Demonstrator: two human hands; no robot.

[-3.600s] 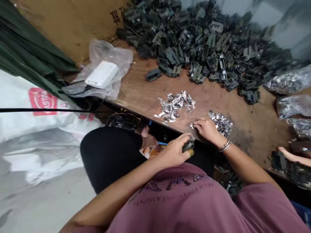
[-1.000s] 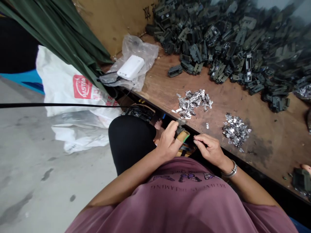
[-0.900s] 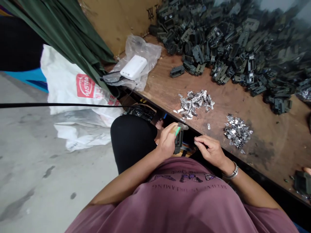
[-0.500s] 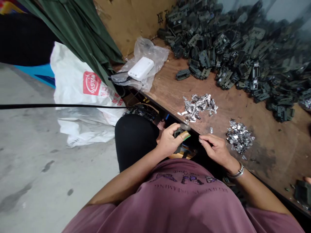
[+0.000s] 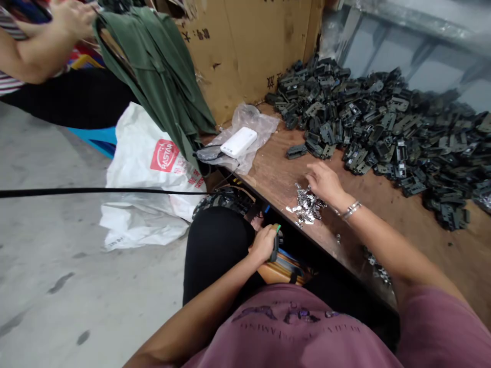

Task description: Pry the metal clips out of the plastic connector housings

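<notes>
My left hand (image 5: 264, 244) is low over my lap, its fingers wrapped round a dark plastic part (image 5: 274, 249); much of that part is hidden. Something green (image 5: 278, 228) shows at the tip of the thumb. My right hand (image 5: 324, 181) reaches out over the table, fingers bent and a little apart, with nothing visible in them. It hovers at the far edge of a heap of small shiny metal clips (image 5: 309, 207). A second heap of metal clips (image 5: 378, 266) is partly covered by my right forearm.
A large mound of dark plastic parts (image 5: 383, 128) fills the table's back. A white power bank (image 5: 238, 142) lies on clear plastic at the left corner. A black cable (image 5: 115, 192) crosses left. White sack (image 5: 134, 168), green cloth (image 5: 161, 66) and another person's arm (image 5: 42, 46) are beyond.
My right hand has moved from near my left hand out over the clip heap. My left hand still holds the dark part. The view has shifted, bringing another person's arm into sight.
</notes>
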